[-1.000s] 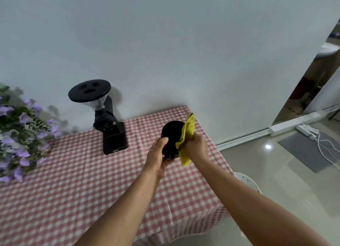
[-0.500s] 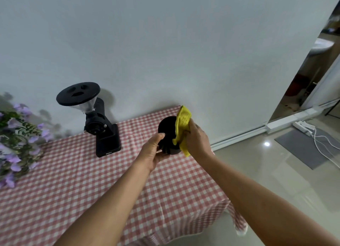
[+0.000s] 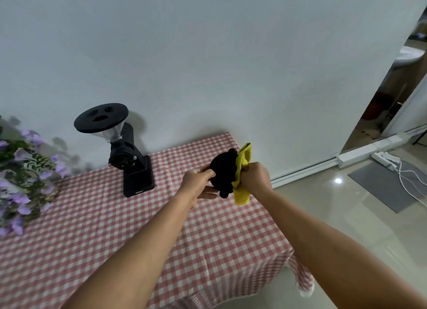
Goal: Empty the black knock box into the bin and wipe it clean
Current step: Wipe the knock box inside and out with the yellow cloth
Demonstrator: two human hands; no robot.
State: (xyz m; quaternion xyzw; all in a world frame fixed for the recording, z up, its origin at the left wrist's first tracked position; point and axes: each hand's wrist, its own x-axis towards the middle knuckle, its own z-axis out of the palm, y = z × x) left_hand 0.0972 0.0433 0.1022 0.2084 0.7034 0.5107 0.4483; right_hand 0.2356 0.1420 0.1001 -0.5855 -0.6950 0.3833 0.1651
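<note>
The black knock box [image 3: 223, 172] is held up above the far right part of the table, tipped on its side. My left hand [image 3: 198, 184] grips it from the left, thumb on top and fingers under it. My right hand [image 3: 255, 178] presses a folded yellow cloth [image 3: 243, 174] against the box's right side; the cloth sticks out above and hangs below my fist. The inside of the box is hidden from me.
A table with a red-and-white checked cloth [image 3: 115, 234] fills the lower left. A black coffee grinder [image 3: 126, 153] stands near the wall. Purple flowers [image 3: 20, 177] sit at the left edge. White power strips and cables [image 3: 392, 167] lie on the tiled floor at right.
The view has shifted slightly. My right hand has slid down the box's right side with the cloth. My left hand has shifted its grip while still holding the box.
</note>
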